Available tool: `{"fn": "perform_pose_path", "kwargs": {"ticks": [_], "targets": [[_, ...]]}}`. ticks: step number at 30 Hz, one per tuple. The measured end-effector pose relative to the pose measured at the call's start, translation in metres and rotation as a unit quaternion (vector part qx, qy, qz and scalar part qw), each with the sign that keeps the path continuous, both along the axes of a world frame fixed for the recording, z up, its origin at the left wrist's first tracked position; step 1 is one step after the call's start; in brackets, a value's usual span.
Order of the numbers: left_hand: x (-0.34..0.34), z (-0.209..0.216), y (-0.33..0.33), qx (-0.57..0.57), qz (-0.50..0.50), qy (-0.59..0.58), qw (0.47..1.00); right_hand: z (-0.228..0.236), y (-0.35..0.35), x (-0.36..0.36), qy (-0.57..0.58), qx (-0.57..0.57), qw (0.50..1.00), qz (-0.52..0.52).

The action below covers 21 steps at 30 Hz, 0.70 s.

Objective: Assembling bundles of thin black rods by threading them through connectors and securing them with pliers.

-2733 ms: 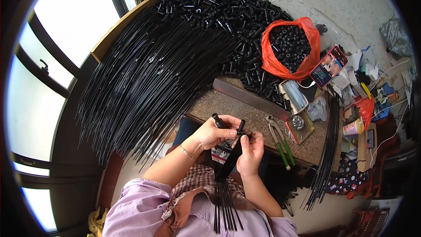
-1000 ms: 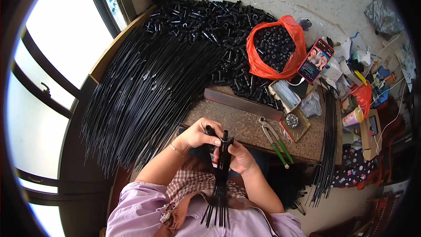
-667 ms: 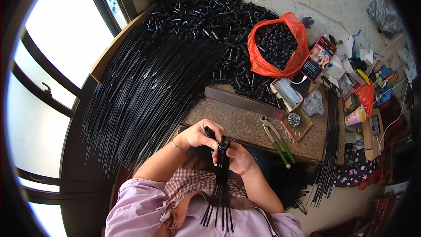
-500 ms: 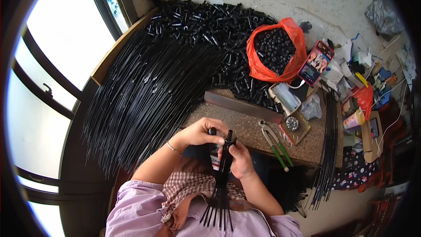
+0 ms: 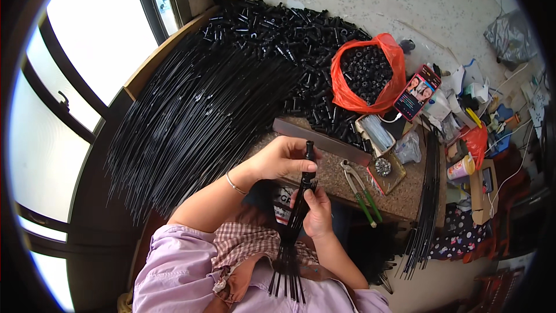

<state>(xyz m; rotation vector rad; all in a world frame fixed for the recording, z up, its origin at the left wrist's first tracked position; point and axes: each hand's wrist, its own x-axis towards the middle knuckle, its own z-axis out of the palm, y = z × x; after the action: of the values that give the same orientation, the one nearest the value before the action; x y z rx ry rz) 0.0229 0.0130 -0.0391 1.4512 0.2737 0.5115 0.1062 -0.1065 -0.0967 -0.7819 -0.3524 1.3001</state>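
- Two hands close on one bundle of thin black rods point(image 5: 296, 220), whose long axis runs almost straight up and down in the head view, slightly tilted: its upper end points away from the person toward the stone slab, and its lower end points back toward the lap.
- The left hand point(image 5: 278, 161) has its fingers curled shut around the upper end, where a short black tube point(image 5: 309, 152) sticks out just above the fingertips.
- The right hand point(image 5: 318, 213) grips the bundle just below the left fingers, thumb pressed against the rods, fingers wrapped together around them.
- Below the right fingers, the rods splay apart like a fan over the checked cloth point(image 5: 246, 243).
- Beyond the left fingers lies a flat metal bar point(image 5: 324, 139); just right of both hands, green-handled pliers point(image 5: 362, 188) rest on the slab.
- Well past the fingertips, loose black rods point(image 5: 197, 116) and an orange bag point(image 5: 368, 78) of small black tubes sit apart.
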Motion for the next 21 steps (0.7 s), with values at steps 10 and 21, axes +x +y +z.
{"fn": "perform_pose_path", "kwargs": {"ticks": [10, 21], "targets": [[-0.008, -0.004, 0.012, 0.211, -0.024, 0.079, 0.974, -0.007, 0.004, 0.003, -0.002, 0.000, 0.998, 0.055], [-0.005, -0.010, -0.013, -0.046, 0.088, 0.037, 0.994, -0.005, 0.002, 0.005, 0.007, 0.018, 0.997, 0.075]]}}
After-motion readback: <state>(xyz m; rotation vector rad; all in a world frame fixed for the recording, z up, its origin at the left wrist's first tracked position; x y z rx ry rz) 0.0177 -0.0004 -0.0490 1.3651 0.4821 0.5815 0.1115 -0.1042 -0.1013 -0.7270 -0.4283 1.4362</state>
